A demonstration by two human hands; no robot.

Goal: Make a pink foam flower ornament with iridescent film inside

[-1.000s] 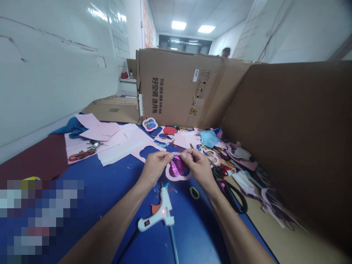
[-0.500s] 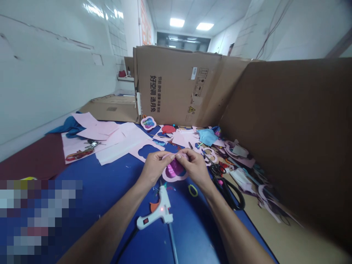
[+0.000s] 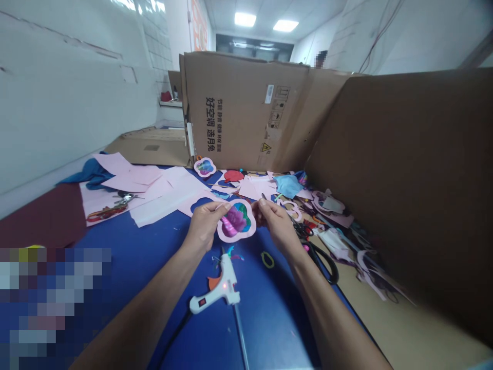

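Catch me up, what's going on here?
A person holds a cloud-shaped pink paper frame with a shiny purple and teal centre between their left hand and right hand, above a blue tabletop. A white hot glue gun lies below, black-handled scissors to the right, pink paper sheets beyond.

A makeshift craft workroom in a long, white-walled indoor space: ceiling panel lights [image 3: 245,19], air-conditioner cartons [image 3: 239,113] stood up as screens, and a blue bench [image 3: 269,329] strewn with pink paper offcuts [image 3: 162,192], scissors [image 3: 323,264] and a hot glue gun [image 3: 215,290].
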